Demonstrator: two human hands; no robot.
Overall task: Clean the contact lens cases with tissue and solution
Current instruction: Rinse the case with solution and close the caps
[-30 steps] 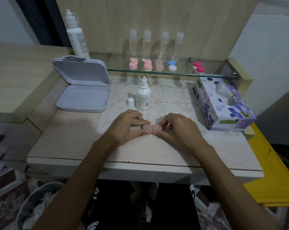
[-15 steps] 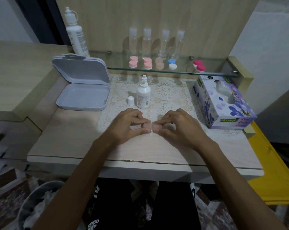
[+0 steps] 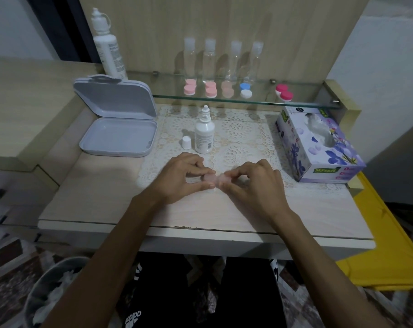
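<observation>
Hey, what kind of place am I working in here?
Probably a home vanity or dressing table. A glass shelf holds a row of contact lens cases and small clear bottles, with a tissue box and a lace mat on the tabletop.

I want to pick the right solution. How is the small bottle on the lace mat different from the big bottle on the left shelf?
The small bottle stands uncapped, its white cap beside it; the big bottle has its cap on. The small bottle is much shorter than the big bottle. The small bottle stands close to both hands, the big bottle far behind the open grey case. Both are white, upright, labelled.
</observation>
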